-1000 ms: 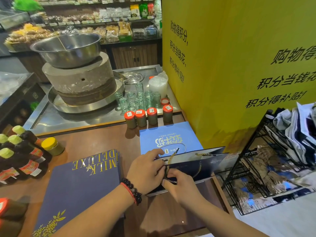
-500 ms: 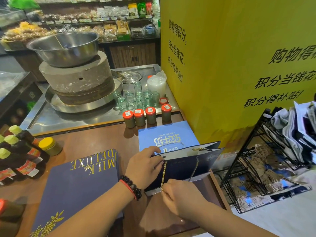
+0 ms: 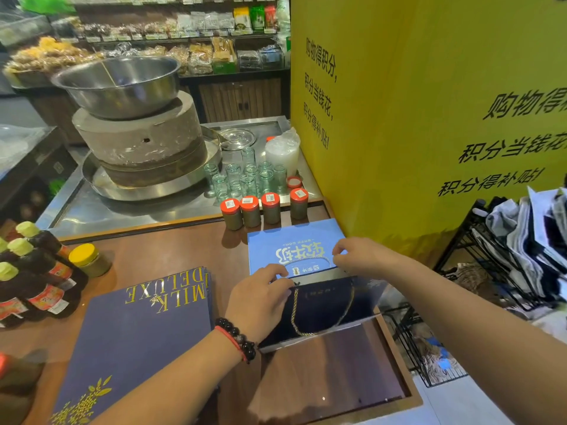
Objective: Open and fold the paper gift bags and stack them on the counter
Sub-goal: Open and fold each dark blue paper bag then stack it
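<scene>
Your left hand (image 3: 260, 297) pinches the near upper rim of a dark navy paper gift bag (image 3: 325, 311) on the wooden desk (image 3: 171, 250), while your right hand (image 3: 359, 256) reaches past it, fingers curled at the far rim over the light blue bag (image 3: 294, 240) lying flat beneath; whether those fingers grip the rim or a cord, you cannot tell. The navy bag stands half opened at the desk's right end, close to the edge, its gold rope handle (image 3: 306, 320) drooping in a loop down the front panel. The risk from here, as a judgement: pulling the two rims apart unevenly could crease or tear the paper at the side gussets, and the loose handle could get trapped inside the fold; a shove to the right could tip the bag off the edge toward the black wire rack (image 3: 478, 271). A stack of flat "MILK DELUXE" bags (image 3: 138, 329) lies to your left, well apart from the red-lidded jars (image 3: 260, 210). Compared with half a second ago, your right hand has left the handle near the bag's lower front and moved up to the far rim, and the bag's mouth faces you more openly.
</scene>
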